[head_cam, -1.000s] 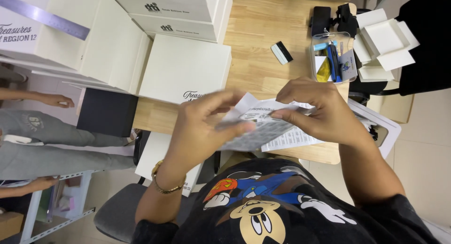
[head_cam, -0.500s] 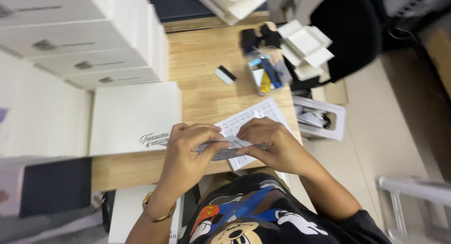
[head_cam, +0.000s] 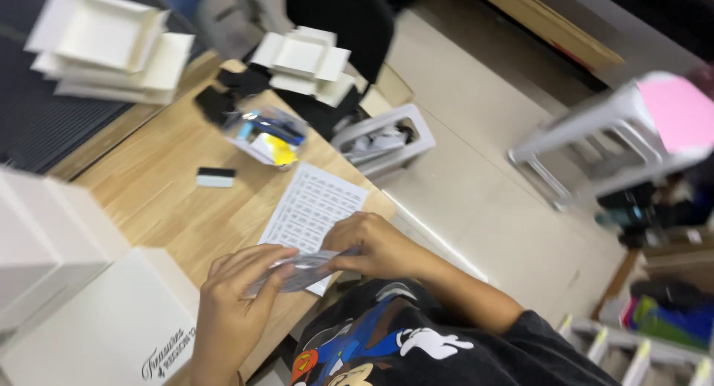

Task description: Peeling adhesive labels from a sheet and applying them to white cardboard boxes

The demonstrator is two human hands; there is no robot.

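Pinching one thin label strip (head_cam: pixel 297 271) above the sticker sheet (head_cam: pixel 316 207), left hand (head_cam: pixel 230 311) and right hand (head_cam: pixel 372 245) grip clamped; uneven pulling could tear it.

Wood table (head_cam: pixel 160 181), matt pale grain. Paper label sheet (head_cam: pixel 312 207) matt white. Thin glossy plastic strip (head_cam: pixel 297 271) btwn hands. Far left cardboard trays (head_cam: pixel 104 44) matt; right plastic stool (head_cam: pixel 632 126) smooth.
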